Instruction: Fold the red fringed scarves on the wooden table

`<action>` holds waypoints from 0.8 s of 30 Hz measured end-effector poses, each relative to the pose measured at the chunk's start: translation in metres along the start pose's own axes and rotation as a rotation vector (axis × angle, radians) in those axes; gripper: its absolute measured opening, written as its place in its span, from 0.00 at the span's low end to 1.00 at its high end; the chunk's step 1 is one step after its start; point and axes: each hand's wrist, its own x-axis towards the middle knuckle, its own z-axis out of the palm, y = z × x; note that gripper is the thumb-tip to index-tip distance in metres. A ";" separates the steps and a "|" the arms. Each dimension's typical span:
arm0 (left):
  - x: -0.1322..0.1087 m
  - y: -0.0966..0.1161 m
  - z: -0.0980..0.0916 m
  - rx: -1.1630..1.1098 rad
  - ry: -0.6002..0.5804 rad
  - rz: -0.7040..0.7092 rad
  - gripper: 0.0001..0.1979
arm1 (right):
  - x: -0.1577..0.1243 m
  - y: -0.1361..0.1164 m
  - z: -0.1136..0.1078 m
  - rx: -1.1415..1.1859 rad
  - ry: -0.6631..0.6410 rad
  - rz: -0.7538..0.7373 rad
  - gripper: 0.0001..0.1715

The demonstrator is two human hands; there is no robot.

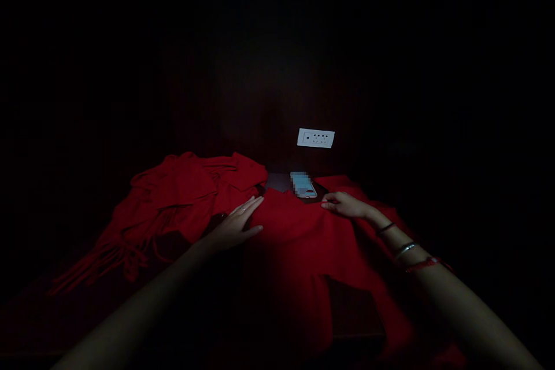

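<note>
A red cloth [299, 237] lies spread over the dark surface and hangs down over its front edge. At its left border rests my left hand [236, 224], fingers stretched out and thumb apart, with a ring on one finger. My right hand [342, 204] pinches the cloth's upper right part between thumb and fingertips. Bracelets circle the right wrist and forearm. To the left lies a bunched red scarf [182, 185] with a long fringe. Whether the spread cloth is also a scarf I cannot tell.
A phone [302, 184] with a lit screen lies behind the cloth, beside a greyish flat item [278, 181]. A white socket plate [316, 138] is on the dark wall. The surface's front edge [358, 335] shows at lower right. Most surroundings are too dark to make out.
</note>
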 end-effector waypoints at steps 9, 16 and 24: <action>-0.014 -0.003 0.004 0.079 -0.261 0.075 0.24 | -0.002 0.003 0.043 -0.352 -0.038 0.164 0.15; 0.042 -0.003 -0.017 -0.028 0.096 -0.174 0.18 | 0.056 -0.032 0.018 -0.158 0.180 0.188 0.14; 0.111 -0.031 -0.002 -0.196 0.025 -0.686 0.10 | 0.133 -0.038 0.044 -0.146 0.144 0.297 0.11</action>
